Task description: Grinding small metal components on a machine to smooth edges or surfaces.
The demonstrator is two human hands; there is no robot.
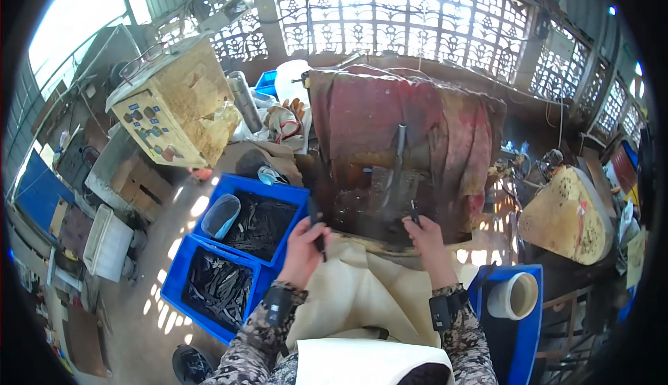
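Note:
My left hand [303, 247] is closed around a dark, slim piece [316, 226] that stands up between thumb and fingers. In my right hand [426, 240] a thin dark piece [414, 211] is pinched, its tip pointing away from me; its exact kind is too small to tell. Both hands are held apart over a cream apron [355, 277], just short of a dark, wet-looking trough [348, 207]. A metal pipe [399, 150] rises in the trough, and a stained red cloth [379, 110] hangs over its back and right side.
Left of me, two blue bins [261, 270] hold several dark strips; a clear plastic tub [221, 216] sits in the farther one. To my right, a blue crate [532, 315] carries a cream bucket [513, 296]. A rusty control box [170, 106] stands far left, near gloves [287, 119].

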